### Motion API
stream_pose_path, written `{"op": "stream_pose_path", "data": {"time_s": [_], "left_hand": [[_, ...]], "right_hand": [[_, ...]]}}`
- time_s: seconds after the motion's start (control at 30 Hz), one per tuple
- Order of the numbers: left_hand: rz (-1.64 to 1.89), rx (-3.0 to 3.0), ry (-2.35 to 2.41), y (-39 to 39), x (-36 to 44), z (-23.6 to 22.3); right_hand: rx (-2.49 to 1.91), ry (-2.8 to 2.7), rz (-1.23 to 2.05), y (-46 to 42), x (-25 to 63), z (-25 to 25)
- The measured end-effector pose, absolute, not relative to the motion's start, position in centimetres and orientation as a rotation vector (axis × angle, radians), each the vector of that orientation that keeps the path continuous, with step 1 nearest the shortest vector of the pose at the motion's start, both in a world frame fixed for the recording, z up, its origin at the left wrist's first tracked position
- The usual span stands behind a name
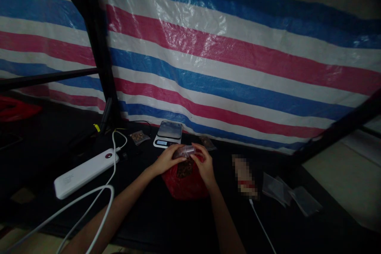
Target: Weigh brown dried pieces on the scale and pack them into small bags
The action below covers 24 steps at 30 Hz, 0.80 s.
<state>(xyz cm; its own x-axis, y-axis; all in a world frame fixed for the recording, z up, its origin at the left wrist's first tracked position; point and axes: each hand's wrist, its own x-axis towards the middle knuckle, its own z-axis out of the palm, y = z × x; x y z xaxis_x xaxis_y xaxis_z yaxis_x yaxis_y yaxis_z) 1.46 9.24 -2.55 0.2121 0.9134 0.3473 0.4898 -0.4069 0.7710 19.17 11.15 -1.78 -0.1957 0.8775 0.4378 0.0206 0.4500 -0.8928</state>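
**Left hand (168,158) and right hand (204,162) pinch a small clear bag (184,151) over a red bag (184,184)**

Both grips pressed together on the small clear bag, left fingers at one end, right fingers at the other. Bag sits between the hands, just above the red bag, toward the far edge of the black table (166,222). Its contents are hard to make out in the dim light.

A packet of dark brown flakes (185,168) lies on the red bag, directly below the hands. Digital kitchen scale (168,134) just beyond them, display lit. Small packet of brown bits (139,137) left of the scale; a similar dark packet (207,143) to its right.

Toward the left edge: white power bank (85,173) with white cable (114,154) looped near the left forearm. Right of the hands: a pixelated, unreadable object (244,176), then flat clear bags (275,188) nearer the right edge. Red-white-blue striped tarp (226,55) hangs behind the far edge, with a black metal pole (95,35) at the far left corner.
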Motion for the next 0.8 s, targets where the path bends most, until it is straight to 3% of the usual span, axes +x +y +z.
{"op": "stream_pose_path", "data": {"time_s": [0.43, 0.8], "left_hand": [[1.283, 2.154, 1.448, 16.2, -3.2, 0.4], [0.853, 2.342, 1.712, 21.2, -7.7, -2.2]], "right_hand": [[-0.846, -1.327, 1.087, 12.1, 19.7, -2.2], [-0.832, -1.419, 1.198, 12.1, 19.4, -3.2]]}}
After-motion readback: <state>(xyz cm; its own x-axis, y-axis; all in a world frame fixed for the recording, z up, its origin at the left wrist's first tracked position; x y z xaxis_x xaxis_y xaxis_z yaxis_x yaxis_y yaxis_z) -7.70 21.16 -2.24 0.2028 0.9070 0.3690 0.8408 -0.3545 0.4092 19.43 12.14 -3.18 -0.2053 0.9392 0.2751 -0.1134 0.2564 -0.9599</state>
